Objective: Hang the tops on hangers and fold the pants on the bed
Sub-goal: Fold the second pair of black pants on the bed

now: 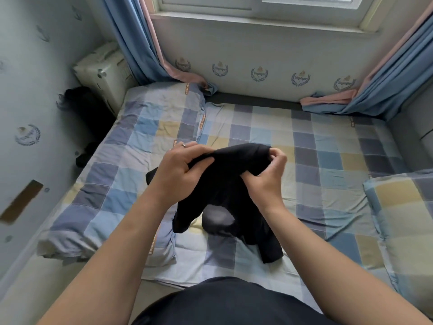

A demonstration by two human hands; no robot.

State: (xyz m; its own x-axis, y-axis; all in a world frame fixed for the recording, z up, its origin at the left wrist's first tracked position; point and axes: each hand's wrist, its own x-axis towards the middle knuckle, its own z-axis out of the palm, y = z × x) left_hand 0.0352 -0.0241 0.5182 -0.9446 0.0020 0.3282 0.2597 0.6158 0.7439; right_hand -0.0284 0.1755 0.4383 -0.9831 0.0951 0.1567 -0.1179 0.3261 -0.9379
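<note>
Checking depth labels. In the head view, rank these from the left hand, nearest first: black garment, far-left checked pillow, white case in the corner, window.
1. black garment: in the grip of the left hand, over the middle of the bed.
2. checked pillow: beyond the hand, far left on the bed.
3. white case in the left corner and window high ahead: both farther, too close to call.

Blue curtains (131, 43) flank window (206, 1); checked pillow (403, 207) right.

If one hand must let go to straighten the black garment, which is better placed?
Probably the right hand: it only pinches the edge of the black fabric garment with its fingertips, while the left hand holds a full bunch.
</note>
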